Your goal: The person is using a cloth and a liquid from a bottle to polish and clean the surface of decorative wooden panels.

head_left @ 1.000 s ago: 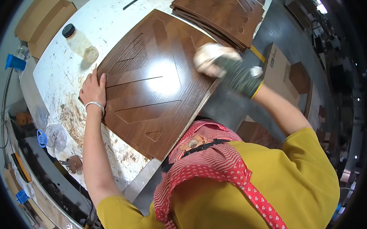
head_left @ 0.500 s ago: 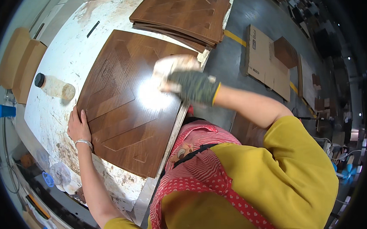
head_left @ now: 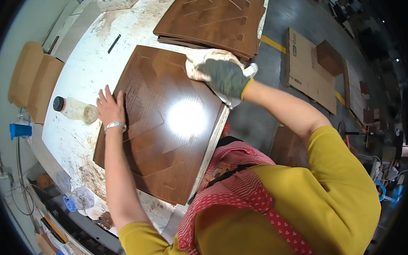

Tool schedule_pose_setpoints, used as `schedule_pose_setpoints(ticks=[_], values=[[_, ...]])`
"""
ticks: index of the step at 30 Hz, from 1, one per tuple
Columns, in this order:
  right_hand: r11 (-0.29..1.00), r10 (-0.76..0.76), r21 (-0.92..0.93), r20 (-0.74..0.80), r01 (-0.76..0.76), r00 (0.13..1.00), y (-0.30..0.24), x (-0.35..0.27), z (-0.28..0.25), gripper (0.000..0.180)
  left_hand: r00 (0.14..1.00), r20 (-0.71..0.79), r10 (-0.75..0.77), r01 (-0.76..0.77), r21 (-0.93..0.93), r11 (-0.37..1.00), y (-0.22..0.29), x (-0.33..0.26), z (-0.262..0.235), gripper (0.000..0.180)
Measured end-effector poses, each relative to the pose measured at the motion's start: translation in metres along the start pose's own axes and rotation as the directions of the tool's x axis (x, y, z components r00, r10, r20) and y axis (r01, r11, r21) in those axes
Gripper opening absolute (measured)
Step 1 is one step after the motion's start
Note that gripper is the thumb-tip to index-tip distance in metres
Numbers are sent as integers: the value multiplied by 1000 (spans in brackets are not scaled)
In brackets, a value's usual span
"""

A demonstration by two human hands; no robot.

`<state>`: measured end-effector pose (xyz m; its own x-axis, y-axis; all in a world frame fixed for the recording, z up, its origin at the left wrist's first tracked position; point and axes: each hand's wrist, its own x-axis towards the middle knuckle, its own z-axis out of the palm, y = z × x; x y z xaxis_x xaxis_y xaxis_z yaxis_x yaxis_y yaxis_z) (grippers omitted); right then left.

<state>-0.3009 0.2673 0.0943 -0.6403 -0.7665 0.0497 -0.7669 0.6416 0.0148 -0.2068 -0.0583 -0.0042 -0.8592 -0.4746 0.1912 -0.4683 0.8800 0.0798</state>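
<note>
My right hand point(head_left: 223, 75), in its dark green glove, is clamped onto a whitish rag point(head_left: 196, 64) and pressing it down on the far corner of the big brown wooden panel point(head_left: 167, 129). That panel lies flat on the stained white worktable point(head_left: 81, 71), its near corner pointing back toward my apron, with a bright lamp glare sitting right in the middle of the grooved face. Beyond it, at the table's far end, a stack of similar brown panels point(head_left: 213, 17) waits, touching or nearly touching the corner I'm working. My left hand point(head_left: 110, 109) is bare, fingers spread and flat, holding nothing, just pinning the panel's left edge so it doesn't skate. Just left of that hand lies a clear bottle with a black cap point(head_left: 73, 109), on its side.

I'd call this the wiping step, out at the far corner now. Next pass, I judge, wants steady downward pressure, the rag dragged back along the grooves, and the left palm kept firm.

Against half a second ago: the rag hand has travelled from beside the glare up to the far corner, and my left hand has slid further up the left edge.
</note>
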Motion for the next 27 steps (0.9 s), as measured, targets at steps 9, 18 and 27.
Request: schedule_pose_setpoints(ticks=[9, 18, 27], values=[[772, -207, 630, 126, 83, 970, 58, 24, 26, 31, 961, 236, -142, 133, 53, 990, 5, 7, 0, 54], [901, -432, 262, 485, 345, 760, 55, 34, 4, 33, 967, 219, -128, 128, 15, 992, 19, 16, -4, 52], [910, -399, 358, 615, 210, 680, 47, 31, 1, 21, 968, 216, -129, 131, 4, 991, 17, 9, -9, 53]])
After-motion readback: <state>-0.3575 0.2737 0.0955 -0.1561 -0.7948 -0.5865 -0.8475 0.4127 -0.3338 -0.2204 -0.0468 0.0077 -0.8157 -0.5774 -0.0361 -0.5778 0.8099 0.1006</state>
